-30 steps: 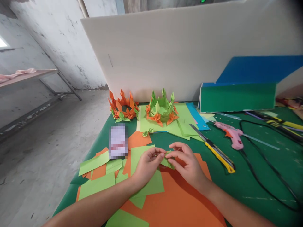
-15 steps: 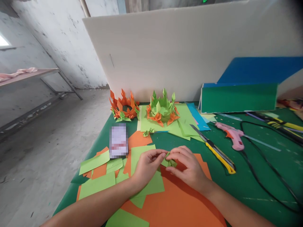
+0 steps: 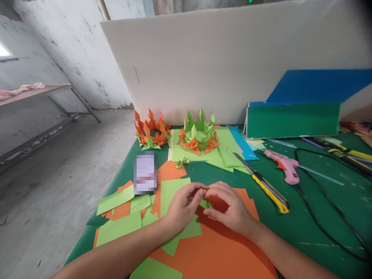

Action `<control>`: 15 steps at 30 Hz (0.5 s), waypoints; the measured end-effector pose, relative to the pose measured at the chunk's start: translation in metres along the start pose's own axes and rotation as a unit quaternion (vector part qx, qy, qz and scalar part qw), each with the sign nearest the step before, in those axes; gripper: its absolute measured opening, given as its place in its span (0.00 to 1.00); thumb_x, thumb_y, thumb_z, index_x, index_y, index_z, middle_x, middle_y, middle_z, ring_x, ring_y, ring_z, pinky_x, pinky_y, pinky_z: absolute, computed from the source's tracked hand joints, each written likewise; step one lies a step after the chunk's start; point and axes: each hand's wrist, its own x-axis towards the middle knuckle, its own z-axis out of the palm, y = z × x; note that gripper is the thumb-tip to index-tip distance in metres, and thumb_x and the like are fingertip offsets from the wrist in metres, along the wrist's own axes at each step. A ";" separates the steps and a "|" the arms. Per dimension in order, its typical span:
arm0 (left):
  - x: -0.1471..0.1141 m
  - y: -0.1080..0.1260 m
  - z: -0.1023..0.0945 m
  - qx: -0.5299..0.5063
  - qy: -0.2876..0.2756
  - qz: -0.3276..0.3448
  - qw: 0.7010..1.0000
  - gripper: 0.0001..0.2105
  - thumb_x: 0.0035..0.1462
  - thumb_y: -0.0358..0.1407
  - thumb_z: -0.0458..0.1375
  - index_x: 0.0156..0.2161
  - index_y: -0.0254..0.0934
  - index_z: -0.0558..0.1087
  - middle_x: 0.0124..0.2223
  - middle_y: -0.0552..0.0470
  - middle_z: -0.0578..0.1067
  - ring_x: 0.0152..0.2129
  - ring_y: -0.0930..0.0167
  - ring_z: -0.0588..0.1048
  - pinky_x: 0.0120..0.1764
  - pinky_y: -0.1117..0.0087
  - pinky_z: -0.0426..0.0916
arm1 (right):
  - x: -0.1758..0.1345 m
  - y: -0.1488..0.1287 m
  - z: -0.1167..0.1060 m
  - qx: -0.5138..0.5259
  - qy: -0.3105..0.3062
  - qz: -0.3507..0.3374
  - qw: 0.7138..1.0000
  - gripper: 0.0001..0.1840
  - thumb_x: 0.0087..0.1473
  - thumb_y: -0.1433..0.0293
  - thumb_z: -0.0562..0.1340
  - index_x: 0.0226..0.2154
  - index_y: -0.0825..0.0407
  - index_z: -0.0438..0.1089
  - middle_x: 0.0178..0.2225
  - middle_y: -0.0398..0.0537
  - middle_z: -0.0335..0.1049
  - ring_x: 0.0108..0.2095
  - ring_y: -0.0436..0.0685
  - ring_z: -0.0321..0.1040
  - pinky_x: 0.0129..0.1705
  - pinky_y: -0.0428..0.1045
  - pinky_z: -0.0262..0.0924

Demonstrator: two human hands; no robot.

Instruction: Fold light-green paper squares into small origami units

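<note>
Over a large orange sheet (image 3: 221, 248), my left hand (image 3: 185, 202) and my right hand (image 3: 231, 203) meet at the fingertips. Both are closed on a small folded green paper (image 3: 205, 203), mostly hidden behind the fingers. My left thumb and forefinger pinch its left side; my right fingers curl over the other side, thumb lower. Flat green sheets (image 3: 176, 193) lie under and beside my left wrist. Beyond the hands are two small folded green pieces (image 3: 181, 162), a green paper crown shape with orange flowers (image 3: 200, 133) and an orange one with green flowers (image 3: 151, 131).
A yellow utility knife (image 3: 270, 192) with its blade out lies right of my right hand. Farther right are a pink glue gun (image 3: 283, 164) with a black cord, and yellow-black pliers (image 3: 343, 151). A blurred-out phone-like rectangle (image 3: 145, 172) rests left. A white board (image 3: 203, 62) stands behind.
My fingers have closed in over the green paper, so less of it shows. The left fingertips have shifted slightly toward the right hand. Things on the table have stayed put.
</note>
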 end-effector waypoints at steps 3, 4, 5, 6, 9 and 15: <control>0.001 0.000 -0.001 0.004 0.001 -0.001 1.000 0.12 0.64 0.42 0.50 0.43 0.38 0.72 0.39 0.50 0.76 0.36 0.70 0.74 0.39 0.70 0.68 | 0.000 0.001 0.001 0.002 0.004 -0.005 1.000 0.12 0.51 0.65 0.68 0.37 0.47 0.67 0.36 0.46 0.69 0.39 0.58 0.64 0.42 0.53 0.59; 0.001 -0.001 -0.001 0.007 0.001 0.001 1.000 0.13 0.64 0.42 0.50 0.43 0.38 0.72 0.39 0.50 0.76 0.37 0.70 0.74 0.40 0.70 0.68 | 0.000 0.001 0.001 0.005 0.005 -0.004 1.000 0.10 0.52 0.66 0.67 0.37 0.47 0.67 0.36 0.46 0.69 0.39 0.58 0.64 0.42 0.53 0.59; 0.001 -0.001 -0.001 0.012 0.001 0.005 1.000 0.13 0.64 0.43 0.50 0.43 0.38 0.72 0.40 0.50 0.76 0.37 0.69 0.73 0.40 0.70 0.68 | 0.000 0.001 0.001 0.008 0.007 -0.004 1.000 0.09 0.53 0.67 0.66 0.38 0.47 0.67 0.37 0.47 0.69 0.40 0.58 0.64 0.42 0.53 0.59; 0.001 -0.001 -0.002 0.018 0.001 0.008 1.000 0.13 0.64 0.43 0.50 0.42 0.38 0.72 0.40 0.50 0.76 0.38 0.69 0.73 0.40 0.70 0.68 | 0.000 0.000 0.000 0.011 0.008 -0.003 1.000 0.08 0.54 0.68 0.65 0.38 0.47 0.67 0.37 0.47 0.69 0.40 0.58 0.64 0.42 0.53 0.59; 0.001 -0.001 -0.003 0.025 0.003 0.014 1.000 0.13 0.64 0.43 0.49 0.42 0.38 0.71 0.40 0.50 0.76 0.39 0.69 0.73 0.41 0.70 0.67 | 0.000 0.000 0.000 0.020 0.010 -0.007 1.000 0.06 0.56 0.70 0.62 0.38 0.47 0.67 0.37 0.47 0.70 0.40 0.58 0.64 0.43 0.53 0.59; -0.003 0.000 0.000 0.020 -0.039 0.023 0.999 0.16 0.57 0.41 0.58 0.49 0.39 0.67 0.45 0.48 0.72 0.39 0.69 0.72 0.41 0.69 0.69 | 0.000 0.004 0.000 0.021 0.033 -0.016 0.999 0.04 0.60 0.71 0.59 0.35 0.46 0.69 0.35 0.45 0.71 0.38 0.55 0.66 0.41 0.52 0.58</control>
